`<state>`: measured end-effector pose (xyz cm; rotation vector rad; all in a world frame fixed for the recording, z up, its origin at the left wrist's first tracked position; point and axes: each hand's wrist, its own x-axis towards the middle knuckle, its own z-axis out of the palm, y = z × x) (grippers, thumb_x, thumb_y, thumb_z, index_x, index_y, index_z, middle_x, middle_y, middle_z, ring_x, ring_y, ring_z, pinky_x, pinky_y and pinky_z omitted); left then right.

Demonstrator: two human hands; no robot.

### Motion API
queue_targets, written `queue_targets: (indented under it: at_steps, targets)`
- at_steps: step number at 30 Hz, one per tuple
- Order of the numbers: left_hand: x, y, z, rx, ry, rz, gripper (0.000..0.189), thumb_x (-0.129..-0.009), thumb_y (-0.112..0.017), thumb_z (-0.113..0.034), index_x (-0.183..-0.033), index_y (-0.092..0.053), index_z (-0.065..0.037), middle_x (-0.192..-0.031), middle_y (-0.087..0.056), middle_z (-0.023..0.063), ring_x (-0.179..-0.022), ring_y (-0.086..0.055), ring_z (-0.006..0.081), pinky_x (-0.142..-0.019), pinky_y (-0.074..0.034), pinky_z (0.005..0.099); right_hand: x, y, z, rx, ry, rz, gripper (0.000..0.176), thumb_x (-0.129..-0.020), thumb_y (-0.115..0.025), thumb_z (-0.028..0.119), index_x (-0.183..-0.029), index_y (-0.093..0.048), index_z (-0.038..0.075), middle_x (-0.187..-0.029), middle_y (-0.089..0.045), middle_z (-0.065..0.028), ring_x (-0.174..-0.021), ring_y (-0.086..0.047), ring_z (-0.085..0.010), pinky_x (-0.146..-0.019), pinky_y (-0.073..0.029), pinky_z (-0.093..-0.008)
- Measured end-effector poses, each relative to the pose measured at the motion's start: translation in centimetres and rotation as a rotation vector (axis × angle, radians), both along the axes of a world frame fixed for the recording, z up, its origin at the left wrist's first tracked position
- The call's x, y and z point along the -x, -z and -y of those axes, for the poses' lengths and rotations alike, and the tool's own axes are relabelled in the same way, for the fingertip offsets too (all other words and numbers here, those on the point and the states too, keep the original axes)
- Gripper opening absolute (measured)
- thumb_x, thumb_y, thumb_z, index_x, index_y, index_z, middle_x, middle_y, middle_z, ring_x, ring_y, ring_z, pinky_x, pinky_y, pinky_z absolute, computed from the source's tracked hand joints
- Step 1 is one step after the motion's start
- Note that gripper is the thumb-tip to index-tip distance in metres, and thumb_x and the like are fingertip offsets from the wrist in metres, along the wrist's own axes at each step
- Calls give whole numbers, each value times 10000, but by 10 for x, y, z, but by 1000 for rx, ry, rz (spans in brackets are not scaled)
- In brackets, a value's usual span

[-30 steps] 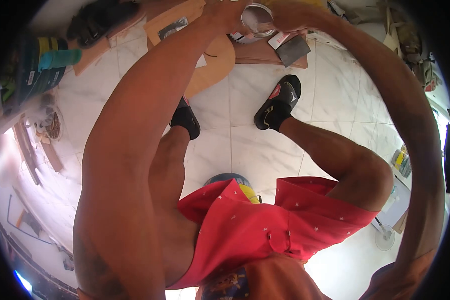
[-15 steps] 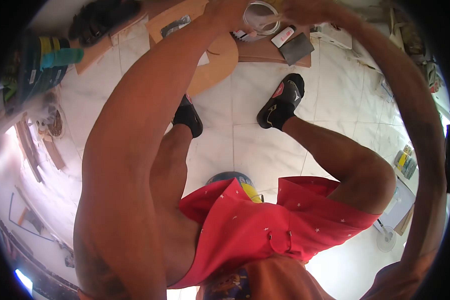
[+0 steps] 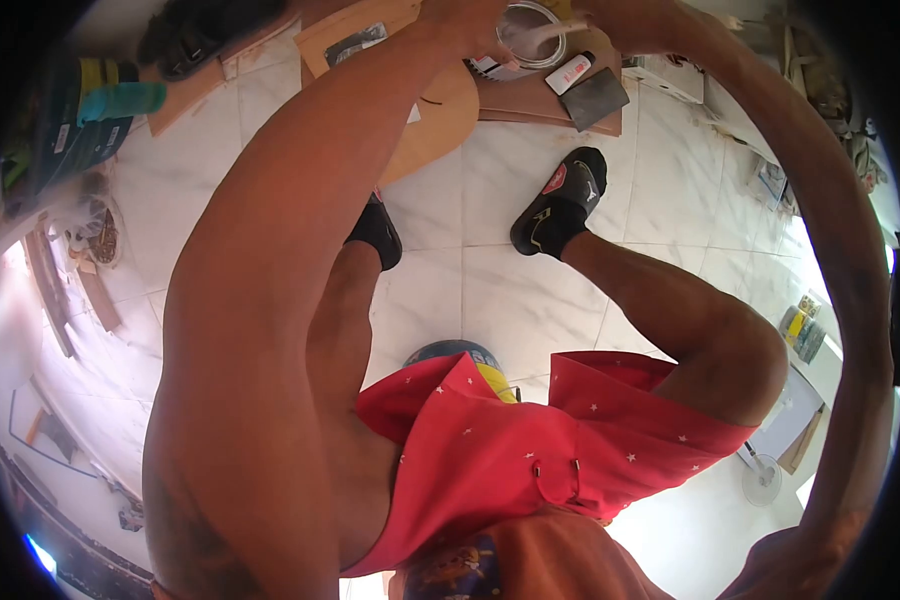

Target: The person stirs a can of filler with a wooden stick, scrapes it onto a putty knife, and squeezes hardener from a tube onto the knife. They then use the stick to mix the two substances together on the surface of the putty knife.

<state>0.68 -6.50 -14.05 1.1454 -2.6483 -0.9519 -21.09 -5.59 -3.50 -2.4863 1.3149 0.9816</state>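
At the top edge of the view, a clear round tub [image 3: 530, 60] stands between my hands. My left hand [image 3: 468, 28] is closed against its left side, its fingers partly cut off by the frame. A pale stick [image 3: 560, 30] reaches over the tub's mouth from my right hand [image 3: 630, 28], which is closed around its other end. Just below the tub lie a small white bottle with red marking [image 3: 570, 74] and a dark grey rectangular sheet [image 3: 594, 99]. What the tub contains is hard to make out.
Brown boards [image 3: 530, 108] lie beneath these things, beside a rounded tan board [image 3: 440, 130]. My feet in black slippers [image 3: 560, 200] rest on white tiles. A bucket [image 3: 455, 352] shows beneath me. Dark bags with a teal roll [image 3: 120, 102] sit at left, a small fan [image 3: 761, 480] at right.
The view has shifted slightly. The tub appears a little farther right, and the pale stick between it and my right hand shows more clearly. Both hands remain beside the tub.
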Motion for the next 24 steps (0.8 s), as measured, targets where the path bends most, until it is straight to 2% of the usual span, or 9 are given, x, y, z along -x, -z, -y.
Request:
queue_targets:
  at_steps: [2,4,8,11,14,15,17,19,24]
  targets:
    - [-1,-2,1,1,4,4,978,-603,-909,-351,-1437,-461,-104,-1265,-642,226,-1213,-599,393,-963,-515,499,-7,7,-8,41,-178,261,242,-794,-704,109,-1018,-693,17,-857,-717,-153,-820,-717,-324,-723,-566,-426]
    - [0,-2,2,-13,9,9,976,-597,-911,-352,-1429,-467,-101,-1258,-643,230,-1212,-599,395,-964,-515,497,-27,6,-25,10,-251,287,329,-819,-719,99,-1129,-667,5,-885,-711,-148,-844,-716,-317,-755,-575,-403]
    - [0,-2,2,-38,6,-24,964,-592,-911,-360,-1420,-477,-125,-1259,-646,220,-1195,-608,396,-962,-518,494,-28,27,-53,100,-249,165,238,-832,-727,158,-1013,-696,7,-868,-718,-150,-838,-724,-313,-721,-577,-401]
    - [2,16,5,45,-2,-87,948,-595,-908,-361,-1416,-483,-153,-1258,-652,206,-1168,-624,394,-955,-523,494,-23,-11,-31,46,-243,95,192,-814,-710,151,-954,-717,19,-850,-721,-163,-823,-726,-326,-705,-575,-419]
    - [6,13,6,66,-2,-67,958,-593,-908,-365,-1422,-478,-149,-1254,-655,205,-1161,-630,392,-956,-522,495,-11,22,-9,190,-88,-156,193,-750,-691,198,-793,-760,23,-817,-724,-208,-795,-719,-363,-658,-554,-477]
    - [5,6,7,63,-2,-37,966,-592,-909,-368,-1425,-475,-142,-1252,-655,207,-1163,-629,391,-958,-520,496,-20,6,-25,153,-165,-47,210,-793,-698,149,-968,-729,36,-826,-722,-171,-775,-718,-346,-668,-565,-443]
    - [3,-2,3,45,1,29,982,-589,-910,-372,-1432,-469,-129,-1249,-656,211,-1165,-629,390,-961,-517,497,-43,-2,-53,113,-115,44,329,-840,-698,89,-1165,-684,41,-873,-718,-142,-787,-714,-329,-711,-580,-398]
    - [3,-3,0,52,1,39,990,-588,-911,-375,-1436,-465,-122,-1240,-660,214,-1161,-632,388,-959,-518,497,-46,9,-54,104,36,-4,307,-828,-690,100,-1127,-682,32,-897,-718,-159,-817,-714,-333,-730,-578,-400]
    - [-2,2,-7,136,-41,-72,992,-592,-913,-374,-1440,-463,-124,-1203,-675,219,-1132,-647,386,-938,-528,497,3,31,23,49,133,-137,199,-742,-687,204,-820,-734,26,-830,-723,-200,-800,-719,-350,-664,-557,-458]
